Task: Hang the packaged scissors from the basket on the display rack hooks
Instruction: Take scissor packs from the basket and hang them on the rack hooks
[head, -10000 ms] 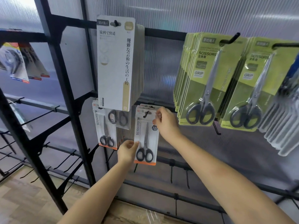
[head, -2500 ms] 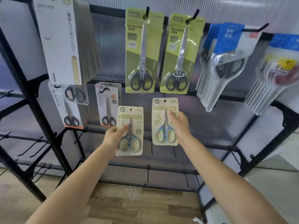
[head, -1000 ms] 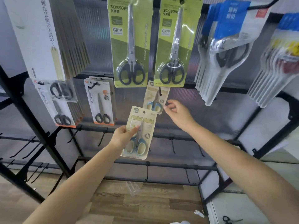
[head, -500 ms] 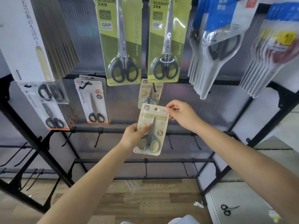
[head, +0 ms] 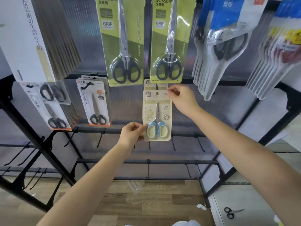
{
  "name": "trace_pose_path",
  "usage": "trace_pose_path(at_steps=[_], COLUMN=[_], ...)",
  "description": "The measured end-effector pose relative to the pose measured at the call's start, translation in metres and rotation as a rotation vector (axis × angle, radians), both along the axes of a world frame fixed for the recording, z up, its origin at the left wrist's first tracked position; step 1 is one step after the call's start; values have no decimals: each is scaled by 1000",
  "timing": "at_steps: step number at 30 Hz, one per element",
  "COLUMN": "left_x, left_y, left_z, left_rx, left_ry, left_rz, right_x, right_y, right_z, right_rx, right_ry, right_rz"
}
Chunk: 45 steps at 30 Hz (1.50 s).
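Centre of frame: cream scissors pack (head: 157, 115), blue-handled, held upright against display rack (head: 146, 131). Left hand (head: 132, 133) pinches pack's lower left edge, thumb and fingers closed on card. Right hand (head: 182, 99) pinches upper right corner beside hang hole. Directly behind, partly covered: identical pack (head: 154, 84) hanging on black hook (head: 156, 86). Above: two green packs (head: 121, 41) of black-handled scissors. Left of centre: white-and-orange packs (head: 94, 101). Lower right, on floor: loose black scissors (head: 229, 212).
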<state>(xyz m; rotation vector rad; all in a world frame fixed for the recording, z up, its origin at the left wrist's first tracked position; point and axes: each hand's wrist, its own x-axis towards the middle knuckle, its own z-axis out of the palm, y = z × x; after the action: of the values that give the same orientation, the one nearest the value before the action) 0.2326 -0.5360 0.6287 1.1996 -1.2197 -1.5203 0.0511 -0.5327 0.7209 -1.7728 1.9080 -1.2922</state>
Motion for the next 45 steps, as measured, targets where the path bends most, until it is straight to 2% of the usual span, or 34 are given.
trace_pose_path(at_steps=[9,15,21,29,35,40,45], left_x=[-8,-14,-27,-41,-46,-38,-25], left_y=[-7,-16,-38,-70,-87,-82,-58], left_z=[-4,-5,-7,-6,3,13,36], left_rx=[-6,-46,-23,-29,-38,-144,-369], left_ry=[24,-67,-170,-244,-350,-505,-711], left_rz=[61,109,158,233,229,234,95], right_x=[-5,-4,-10,-11,-13,-11,9], right_y=[-9,-21,-39,-35,-34,-29,-12], right_z=[1,-5,-3,1,2,-6,-6], right_rx=[-2,6,88,164,199,235,268], right_ry=[-14,4,123,469,529,545,569], right_rz=[-12,-38,-48,7,48,47,-19])
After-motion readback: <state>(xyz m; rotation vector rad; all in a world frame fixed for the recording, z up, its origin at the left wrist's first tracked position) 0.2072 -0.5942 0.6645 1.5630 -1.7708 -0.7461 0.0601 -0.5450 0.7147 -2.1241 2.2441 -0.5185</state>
